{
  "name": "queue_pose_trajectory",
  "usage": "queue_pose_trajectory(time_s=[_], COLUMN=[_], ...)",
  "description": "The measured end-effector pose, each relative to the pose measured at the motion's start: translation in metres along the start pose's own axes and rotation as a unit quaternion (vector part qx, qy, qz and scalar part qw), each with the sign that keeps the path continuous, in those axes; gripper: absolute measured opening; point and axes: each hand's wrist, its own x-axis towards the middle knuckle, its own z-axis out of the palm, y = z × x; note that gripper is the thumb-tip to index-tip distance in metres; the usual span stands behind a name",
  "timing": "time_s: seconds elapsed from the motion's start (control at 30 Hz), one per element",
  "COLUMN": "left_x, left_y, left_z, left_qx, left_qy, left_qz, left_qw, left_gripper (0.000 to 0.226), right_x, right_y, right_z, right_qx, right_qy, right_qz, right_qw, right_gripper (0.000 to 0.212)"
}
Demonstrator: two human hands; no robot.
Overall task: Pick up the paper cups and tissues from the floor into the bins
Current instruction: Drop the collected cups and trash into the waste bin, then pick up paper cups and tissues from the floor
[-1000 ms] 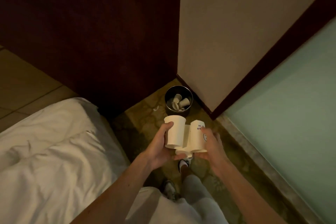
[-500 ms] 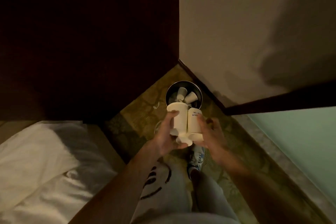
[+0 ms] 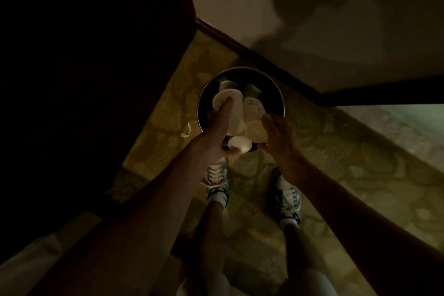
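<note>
The paper cups [image 3: 236, 115] have been carried forward and lowered since a second ago. They are now held right over the mouth of the bin [image 3: 270, 87], which was seen well beyond them before. The bundle is clasped between both hands. The left hand [image 3: 213, 134] is wrapped round a plain cup [image 3: 234, 109], with its thumb laid along the cup's side up to the rim. The right hand [image 3: 280, 132] is curled against a printed cup [image 3: 252, 109] and the round end of another cup [image 3: 255, 131]. A fourth cup [image 3: 240, 146] is wedged below, between the two palms. All the held cups are tilted with their far ends toward the bin.

More cups [image 3: 227, 84] can be made out inside the bin, in shadow. The bin stands on a patterned carpet [image 3: 324, 151], in the corner between a pale wall [image 3: 240, 7] and a dark wood panel [image 3: 96, 67]. A small scrap of tissue [image 3: 185, 131] lies on the carpet just left of the bin. The person's shoes [image 3: 216, 176] are planted close in front of the bin, under the forearms.
</note>
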Motion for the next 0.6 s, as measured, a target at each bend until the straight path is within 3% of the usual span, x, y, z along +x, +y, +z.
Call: queue_pose_trajectory(time_s=[0.1,0.27,0.33,0.43,0.5,0.6], left_x=[0.029,0.046,0.043,0.03,0.013,-0.028], left_y=[0.006,0.006,0.008,0.01,0.011,0.015], left_z=[-0.007,-0.01,-0.01,-0.012,-0.014,-0.012], left_qx=[0.065,0.139,0.182,0.273,0.331,0.459], left_qy=[0.017,0.027,0.043,0.082,0.103,0.118], left_qz=[-0.01,-0.01,-0.008,0.02,0.049,0.151], left_qw=[0.998,0.99,0.982,0.958,0.937,0.867], left_gripper=[0.078,0.054,0.058,0.061,0.058,0.034], right_x=[0.022,0.023,0.016,-0.005,-0.029,-0.072], right_y=[0.016,0.029,0.029,0.02,0.012,0.004], right_z=[0.009,0.012,0.011,0.004,-0.005,-0.021], right_qx=[-0.144,-0.333,-0.37,-0.302,-0.272,-0.225], right_qy=[-0.027,-0.058,-0.078,-0.031,-0.079,-0.022], right_qz=[-0.005,-0.08,-0.073,-0.119,-0.153,-0.174], right_qw=[0.989,0.938,0.923,0.945,0.947,0.958], right_gripper=[0.049,0.047,0.051,0.053,0.054,0.035])
